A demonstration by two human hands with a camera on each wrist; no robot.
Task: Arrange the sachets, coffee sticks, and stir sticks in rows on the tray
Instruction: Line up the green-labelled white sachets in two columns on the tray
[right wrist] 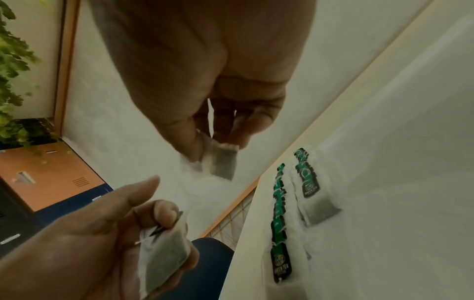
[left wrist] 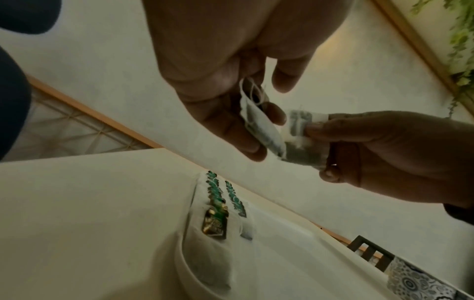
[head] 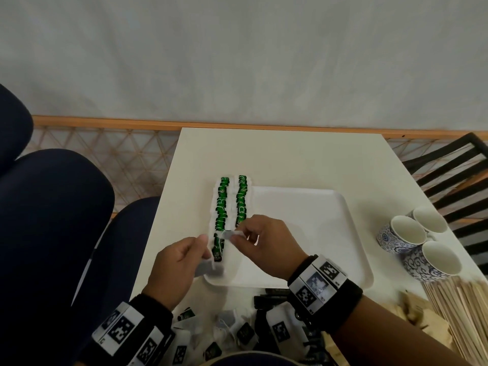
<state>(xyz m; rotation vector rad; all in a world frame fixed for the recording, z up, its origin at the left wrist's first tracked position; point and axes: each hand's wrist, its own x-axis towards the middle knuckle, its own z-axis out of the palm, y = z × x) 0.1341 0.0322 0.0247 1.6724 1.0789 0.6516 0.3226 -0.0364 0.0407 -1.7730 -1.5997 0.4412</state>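
Observation:
Two rows of tea sachets with green tags [head: 222, 207] [head: 241, 200] [right wrist: 278, 213] [left wrist: 215, 196] lie along the left side of the white tray [head: 317, 233]. Above the tray's near left corner my left hand [head: 182, 260] [left wrist: 231, 113] grips a tea sachet [head: 208, 268] [left wrist: 259, 125] [right wrist: 161, 251] in curled fingers. My right hand [head: 264, 239] [right wrist: 220, 130] pinches another sachet [head: 233, 234] [right wrist: 220, 162] [left wrist: 302, 140] between thumb and fingertips, close to the left hand. Both sachets hang in the air above the rows.
Loose sachets [head: 232, 328] and dark coffee sticks [head: 269, 297] lie heaped at the near table edge. Wooden stir sticks [head: 459, 307] lie at the right, beside three patterned cups [head: 412, 239]. A black chair [head: 454, 175] stands at the far right; dark blue seats [head: 52, 207] at the left.

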